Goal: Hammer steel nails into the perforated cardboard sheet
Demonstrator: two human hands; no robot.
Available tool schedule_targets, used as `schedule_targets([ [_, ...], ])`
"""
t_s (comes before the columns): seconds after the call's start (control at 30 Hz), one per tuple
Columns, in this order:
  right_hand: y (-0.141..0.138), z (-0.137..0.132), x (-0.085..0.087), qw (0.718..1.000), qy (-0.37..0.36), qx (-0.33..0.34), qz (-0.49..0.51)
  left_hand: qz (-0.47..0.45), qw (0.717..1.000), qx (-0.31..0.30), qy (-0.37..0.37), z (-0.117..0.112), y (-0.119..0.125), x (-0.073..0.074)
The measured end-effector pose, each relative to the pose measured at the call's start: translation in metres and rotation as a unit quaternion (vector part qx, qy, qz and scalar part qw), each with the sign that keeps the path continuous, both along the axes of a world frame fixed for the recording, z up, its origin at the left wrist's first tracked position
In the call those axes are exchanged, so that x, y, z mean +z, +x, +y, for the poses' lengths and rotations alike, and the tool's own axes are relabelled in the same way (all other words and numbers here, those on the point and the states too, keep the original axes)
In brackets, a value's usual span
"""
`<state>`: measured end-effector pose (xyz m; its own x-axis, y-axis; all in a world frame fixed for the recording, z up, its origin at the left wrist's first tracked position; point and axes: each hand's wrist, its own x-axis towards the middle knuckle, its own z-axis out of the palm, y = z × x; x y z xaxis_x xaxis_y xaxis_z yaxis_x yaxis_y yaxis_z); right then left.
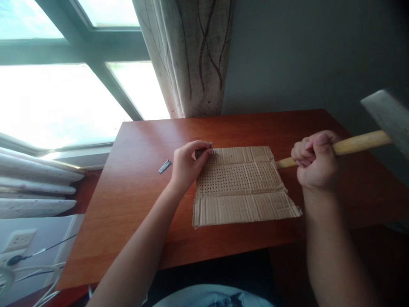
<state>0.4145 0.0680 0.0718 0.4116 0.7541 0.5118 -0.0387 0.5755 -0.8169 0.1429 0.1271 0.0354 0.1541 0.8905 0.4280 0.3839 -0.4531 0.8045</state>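
My left hand (189, 164) pinches a nail (210, 145) upright at the top left part of a flat cardboard piece (246, 207). Rows of small holes cover the middle of the cardboard. Several nail heads (214, 152) stick up right beside my fingertips. In my right hand (317, 160) is a hammer (361, 143), gripped round its wooden handle and raised to the right of the cardboard. Its metal head is partly cut off by the frame's right edge. To the left of my left hand lies a small bundle of nails (165, 166) on the table.
The brown wooden table (134, 200) carries the cardboard. Behind it hang a patterned curtain (204, 55) and a grey wall. A bright window (54, 102) is at the left, with a wall socket (21, 241) and cables (35, 273) low down.
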Motion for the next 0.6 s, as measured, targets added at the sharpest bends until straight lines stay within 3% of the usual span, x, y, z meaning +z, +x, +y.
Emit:
schedule_targets([
  [0.4,0.001,0.001,-0.001,0.999,-0.018,0.016,-0.023,0.021,1.000,0.001,0.020,0.001,-0.002,-0.003],
  [0.6,0.002,0.010,0.010,0.988,-0.121,0.046,-0.087,0.024,1.000,0.000,0.021,0.002,-0.001,-0.004],
])
